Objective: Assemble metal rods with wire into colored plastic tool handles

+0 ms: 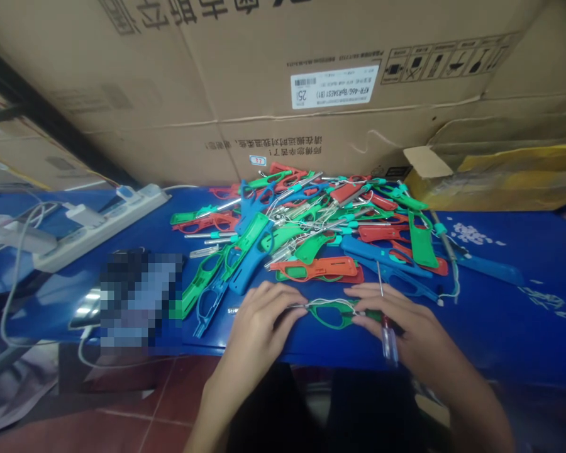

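Observation:
A green lighter casing (330,318) with an oval trigger opening lies between my two hands, close to the table's front edge. White wires (327,302) run along its top. My left hand (268,314) is closed, pinching the left end between thumb and fingers. At the right end, my right hand (391,311) is closed on the casing and wires at the fingertips. A screwdriver (388,343) with a clear handle is also tucked in the right hand, its thin shaft pointing up. The fingers cover much of the casing's ends.
Beyond the hands rises a pile of red, green and blue lighter parts (306,233) with metal tubes and wires. A power strip (104,229) and a pixelated patch lie left. Small white pieces (474,234) are scattered right. A large cardboard box (245,82) stands behind.

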Tool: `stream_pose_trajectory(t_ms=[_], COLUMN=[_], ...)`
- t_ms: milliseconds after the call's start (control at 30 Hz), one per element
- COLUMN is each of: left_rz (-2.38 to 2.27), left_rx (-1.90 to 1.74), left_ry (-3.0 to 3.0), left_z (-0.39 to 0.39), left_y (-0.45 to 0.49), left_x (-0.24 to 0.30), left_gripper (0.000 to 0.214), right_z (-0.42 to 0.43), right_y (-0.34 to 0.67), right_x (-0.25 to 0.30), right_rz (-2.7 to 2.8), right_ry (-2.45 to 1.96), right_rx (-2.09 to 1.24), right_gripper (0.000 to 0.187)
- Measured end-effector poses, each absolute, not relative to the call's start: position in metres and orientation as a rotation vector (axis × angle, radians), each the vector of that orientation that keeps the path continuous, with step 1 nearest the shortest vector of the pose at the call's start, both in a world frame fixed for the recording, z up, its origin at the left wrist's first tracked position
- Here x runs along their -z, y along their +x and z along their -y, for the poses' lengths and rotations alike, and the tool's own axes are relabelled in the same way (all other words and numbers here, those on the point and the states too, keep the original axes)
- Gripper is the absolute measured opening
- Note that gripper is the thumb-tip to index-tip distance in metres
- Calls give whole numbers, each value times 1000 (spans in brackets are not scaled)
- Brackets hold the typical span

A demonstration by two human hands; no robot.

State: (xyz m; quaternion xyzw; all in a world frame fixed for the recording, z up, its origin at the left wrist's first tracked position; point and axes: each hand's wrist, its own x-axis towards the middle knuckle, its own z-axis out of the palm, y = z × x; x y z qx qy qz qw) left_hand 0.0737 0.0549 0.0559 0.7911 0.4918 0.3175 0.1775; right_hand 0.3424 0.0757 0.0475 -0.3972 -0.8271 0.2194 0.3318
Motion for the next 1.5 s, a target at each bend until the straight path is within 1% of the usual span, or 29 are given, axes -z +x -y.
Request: stream_pose_trajectory(t_ms=[100,133,233,300,367,500,633,767,1033,1233,1500], left_rz=[-1386,-1379,-1358,-1345,-1329,-1295,-1298,-1301,-1283,-1265,-1195], left_rx=[-907,-916,-941,-964,-987,-1015,-1008,-1044,-1110,-1076,-1051], left_ry=[2245,2247,2235,2228,2225,2229,2243,2214,2126,2119,2104], left_z=[-55,-54,-52,-51,-49,-48,-48,-47,-46,-45,-45], left_y=[74,75,75,75,75,73,72,71,73,71,70], left_x=[-56,-56,-56,-56,-56,-56,-57,-55,-51,-53,-57], left_gripper=[12,13,14,14,16,20,20,20,19,17,15], right_z=[-76,-75,-70,-63,-57,-55,-65,-72,-73,-72,-74], right_y=[343,343,340,333,323,297,282,281,282,283,285], right_x=[-47,-48,-51,-53,-54,-52,-49,-50,-53,-56,-57], right_rz=[2178,2180,2110,2012,1977,2125,2194,2180,2159,2157,2150], right_ry=[-1046,-1054,-1092,-1121,-1131,-1062,-998,-973,-928,-867,-860], right_rx=[-556,-530,-339,-197,-133,-99,-171,-258,-370,-368,-416], right_gripper=[2,5,16,19,20,17,12,16,17,24,22])
